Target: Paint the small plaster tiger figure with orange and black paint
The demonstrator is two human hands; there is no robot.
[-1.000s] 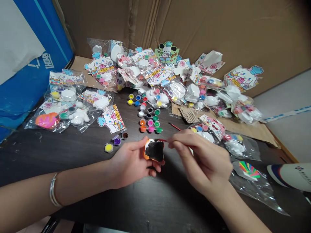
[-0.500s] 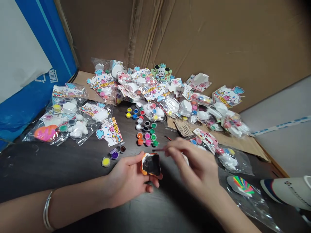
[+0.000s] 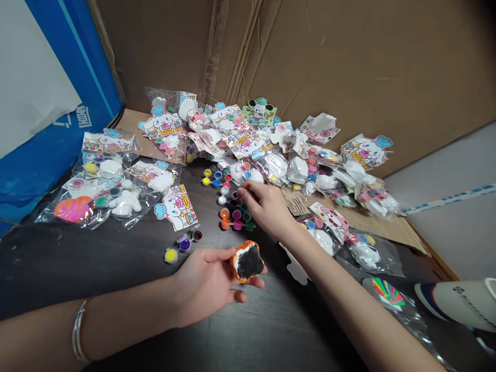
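In my left hand [image 3: 217,281] lies a small toast-shaped piece [image 3: 248,262] with an orange edge, a white band and a black centre, held between thumb and fingers. My right hand [image 3: 265,206] is over the paint pots, its fingertips pinched together beside the black pot [image 3: 234,195]. Whatever those fingertips hold is hidden; the brush cannot be made out. Orange [image 3: 225,219], pink and green pots stand just below that hand. A white pot [image 3: 222,195] is left of its fingertips.
Bagged white figures with cartoon cards [image 3: 250,144] line the back. Yellow [image 3: 170,256], purple and brown pots sit left of my left hand. A paper cup [image 3: 457,305] and a bag with a rainbow-striped piece [image 3: 388,293] are at the right. Cardboard [image 3: 349,67] rises behind.
My right hand has moved forward and left, from beside the piece to the paint pots. My left hand has shifted the piece slightly right and tilted it.
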